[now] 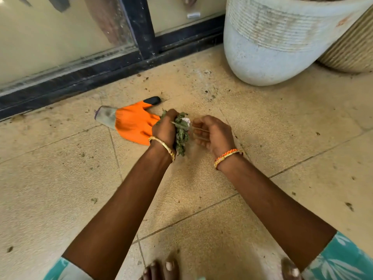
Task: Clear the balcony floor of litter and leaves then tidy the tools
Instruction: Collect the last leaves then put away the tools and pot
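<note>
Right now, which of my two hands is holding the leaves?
Your left hand, gripping the bunch of leaves. The right hand beside it holds no leaves.

Orange glove [132, 124] lies left of hands; pale pot [272, 47] blocks far right; open floor [302, 122] between; door frame [101, 73] bounds far side.

Tiled floor [201, 186], orange glove [132, 124], two pots [268, 49], scattered leaf bits [349, 206]

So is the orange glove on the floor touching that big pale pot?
Apart. The head view shows the orange glove lying flat near the door frame, with a bare stretch of floor tiles between it and the pale pot.
</note>
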A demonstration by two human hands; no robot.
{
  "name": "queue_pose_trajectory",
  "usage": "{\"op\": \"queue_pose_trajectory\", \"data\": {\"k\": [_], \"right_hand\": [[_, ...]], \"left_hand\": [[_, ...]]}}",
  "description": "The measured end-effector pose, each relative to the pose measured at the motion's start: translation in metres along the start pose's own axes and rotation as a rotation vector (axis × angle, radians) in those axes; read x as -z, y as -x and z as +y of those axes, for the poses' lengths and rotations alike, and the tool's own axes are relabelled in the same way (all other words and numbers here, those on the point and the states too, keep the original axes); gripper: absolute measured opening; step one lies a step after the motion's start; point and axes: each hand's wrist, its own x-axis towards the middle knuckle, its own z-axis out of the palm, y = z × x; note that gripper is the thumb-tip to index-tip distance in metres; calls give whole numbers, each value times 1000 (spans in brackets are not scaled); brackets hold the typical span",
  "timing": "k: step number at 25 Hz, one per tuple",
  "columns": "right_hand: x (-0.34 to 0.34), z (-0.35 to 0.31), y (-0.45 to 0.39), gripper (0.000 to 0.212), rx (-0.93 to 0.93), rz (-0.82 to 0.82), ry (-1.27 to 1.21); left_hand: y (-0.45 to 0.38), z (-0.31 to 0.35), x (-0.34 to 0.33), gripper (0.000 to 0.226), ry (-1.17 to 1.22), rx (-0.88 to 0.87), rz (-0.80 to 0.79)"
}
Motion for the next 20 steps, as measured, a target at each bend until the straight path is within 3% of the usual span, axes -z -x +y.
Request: {"op": "queue_pose_trajectory", "data": {"k": [3, 5, 7, 10, 14, 17, 20], "right_hand": [[7, -11, 0, 20, 54, 89, 22], [18, -21, 7, 20, 26, 102, 19], [25, -30, 19, 15, -104, 66, 25], [21, -52, 52, 32, -395, -22, -8], [3, -116, 135, 37, -700, -77, -89], [-12, -164, 200, 34, -848, -112, -97], [-53, -223, 283, 31, -936, -190, 6]], "left_hand": [[-14, -2, -18, 53, -17, 39, 174], [1, -2, -30, 43, 20, 93, 142], [25, -2, -39, 29, 32, 96, 195], [81, 10, -46, 18, 2, -29, 446], [179, 61, -34, 21, 136, -7, 520], [261, 110, -27, 26, 158, -71, 510], [359, 178, -2, 17, 72, -172, 702]]}}
